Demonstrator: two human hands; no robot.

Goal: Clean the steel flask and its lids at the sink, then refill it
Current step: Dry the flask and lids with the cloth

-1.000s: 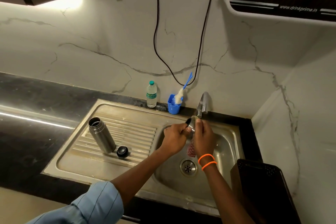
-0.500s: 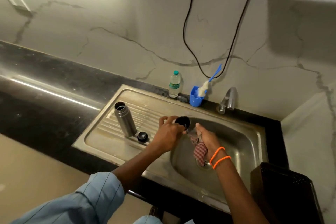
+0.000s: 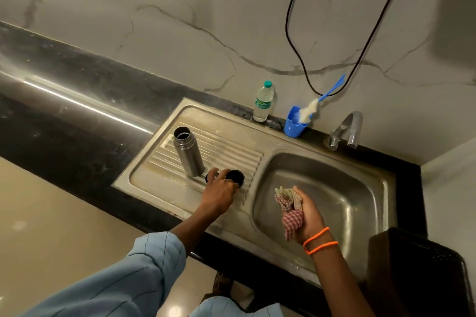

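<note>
Flask: the steel flask point(image 3: 188, 152) stands upright and uncapped on the ribbed draining board point(image 3: 231, 147) of the sink, its open mouth facing up and its long axis vertical.
Lids: two dark lids sit at the flask's foot. The cup lid point(image 3: 235, 177) lies mouth up on the ribs; the smaller lid point(image 3: 209, 178) lies between it and the flask base, largely hidden by fingers.
Left hand: the left hand point(image 3: 219, 193) reaches over the draining board with its fingers spread down around the two lids. Whether they actually grip the cup lid or only rest on it, I cannot tell.
Right hand: the right hand point(image 3: 307, 211) hangs over the basin point(image 3: 334, 188), its fingers curled round a bunched checked cloth point(image 3: 288, 210).
Key relation: the flask is just beyond and to the left of the left hand, nearly touching it, and well apart from the right hand. So the left hand is the one placed to take it, probably by closing round its side.
Stage: judging by the layout, lid washing is ending or changing over, and the flask body looks like the next piece.
Tap: the tap point(image 3: 345, 131) stands at the back rim of the basin; no running water is visible.
Surroundings: a plastic water bottle point(image 3: 263, 101) and a blue cup point(image 3: 295, 123) holding a brush point(image 3: 313, 108) stand against the wall.
</note>
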